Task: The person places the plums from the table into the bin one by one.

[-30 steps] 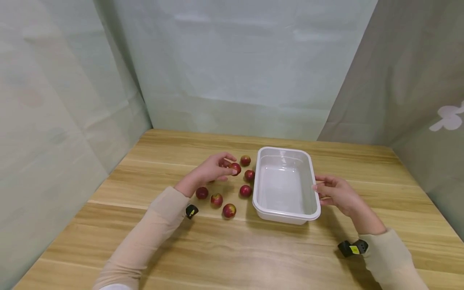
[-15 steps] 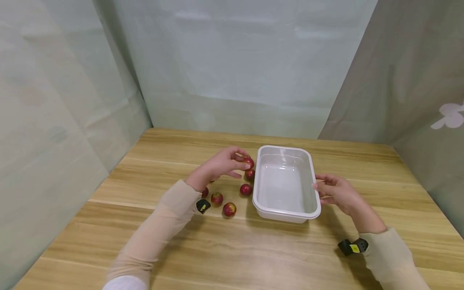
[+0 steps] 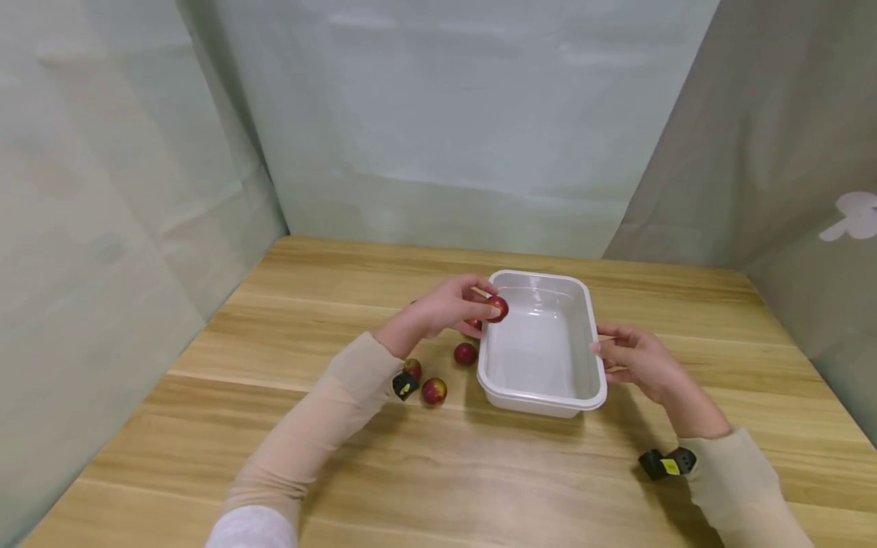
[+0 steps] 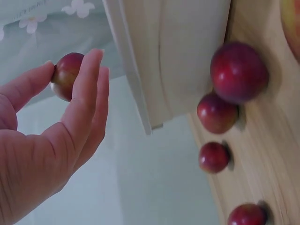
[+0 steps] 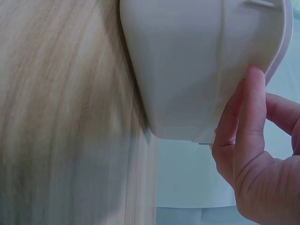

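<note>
One small red fruit [image 3: 497, 307] is pinched in the left hand [image 3: 448, 306] over the white plastic tub's [image 3: 541, 399] near rim — the tub holds nothing yet, the right hand [image 3: 633, 361] steadying its side, and several fruits [image 3: 434, 390] wait on the desk [image 3: 479, 472]. Left wrist: fingertips [image 4: 91, 61] grip the fruit beside the rim. Right wrist: fingers [image 5: 251, 93] press the tub wall.

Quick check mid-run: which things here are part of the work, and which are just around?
In use:
left hand pinching a red fruit
right hand touching the white tub
loose red fruits

Around:
wooden table
green backdrop cloth
</note>
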